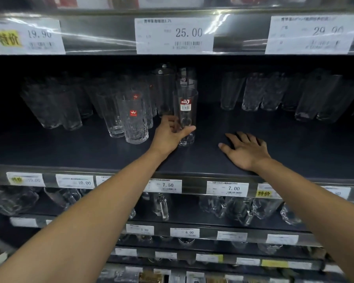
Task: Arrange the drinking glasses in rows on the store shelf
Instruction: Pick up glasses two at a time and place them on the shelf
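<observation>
Our left hand (169, 137) hugs a glass (185, 107) to line it up; at 3 o'clock our right hand (246, 151) lies flat, empty.

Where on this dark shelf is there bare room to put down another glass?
The widest bare patch lies between the tall labelled glass gripped by the left hand and the right cluster of glasses, around the flat right hand. The front strip of the shelf is bare too. The left cluster of glasses crowds the back.
</observation>
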### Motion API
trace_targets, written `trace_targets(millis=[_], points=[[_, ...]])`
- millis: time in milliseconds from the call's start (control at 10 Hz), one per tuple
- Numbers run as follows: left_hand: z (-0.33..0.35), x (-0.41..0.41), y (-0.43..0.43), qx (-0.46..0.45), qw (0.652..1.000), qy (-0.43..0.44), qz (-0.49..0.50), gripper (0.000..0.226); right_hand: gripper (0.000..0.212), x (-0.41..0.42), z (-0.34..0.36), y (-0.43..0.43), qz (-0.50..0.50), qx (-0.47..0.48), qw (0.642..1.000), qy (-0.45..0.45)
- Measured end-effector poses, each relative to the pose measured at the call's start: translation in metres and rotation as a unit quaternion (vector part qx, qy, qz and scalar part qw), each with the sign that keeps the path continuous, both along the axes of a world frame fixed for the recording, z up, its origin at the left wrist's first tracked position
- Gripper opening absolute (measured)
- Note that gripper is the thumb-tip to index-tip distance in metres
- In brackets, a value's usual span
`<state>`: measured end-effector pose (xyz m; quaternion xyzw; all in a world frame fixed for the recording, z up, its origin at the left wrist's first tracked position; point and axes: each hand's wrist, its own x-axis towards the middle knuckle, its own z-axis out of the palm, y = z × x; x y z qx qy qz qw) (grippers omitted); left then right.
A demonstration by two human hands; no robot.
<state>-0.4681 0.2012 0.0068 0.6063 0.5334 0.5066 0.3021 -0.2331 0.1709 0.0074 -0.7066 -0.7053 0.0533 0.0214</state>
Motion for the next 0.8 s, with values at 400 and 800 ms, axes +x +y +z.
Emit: trace_targets(millis=[400, 800], points=[[-0.008, -0.001, 0.019, 0.004, 1.000, 0.017, 0.004, 0.059, 0.069, -0.001, 0.000, -0.001, -0.005, 0.003, 1.000, 0.002], [-0.008, -0.003, 0.018, 0.001, 1.000, 0.022, 0.002, 0.050, 0.069, -0.001, -0.001, 0.001, -0.008, 0.007, 1.000, -0.003]])
